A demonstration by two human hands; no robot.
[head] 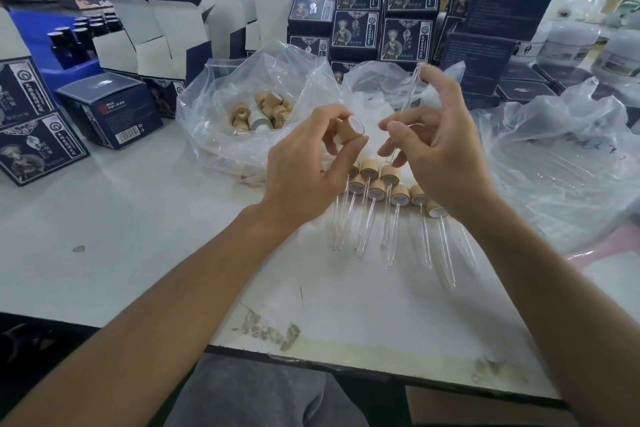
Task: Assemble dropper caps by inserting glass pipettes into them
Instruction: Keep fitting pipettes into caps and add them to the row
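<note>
Glass pipette (pixel 410 94) judged light, stiff, smooth and breakable; likely best taken along the mid-shaft with fingertips, not forced sideways. It is seen as a thin clear tube, held tilted above the bench (pixel 138 236), pinched by the right hand (pixel 436 146). Dropper cap (pixel 351 130) judged light and rigid, gripped round its side; tan, wood-toned collar with a white inner face turned toward the pipette. It is held between thumb and fingers of the left hand (pixel 304 163), near the pipette but apart from it. Insertion judged not yet made. Finished droppers (pixel 381 198) are laid in rows on the bench beneath the hands. Loose caps are kept in a clear plastic bag (pixel 221 114) behind.
</note>
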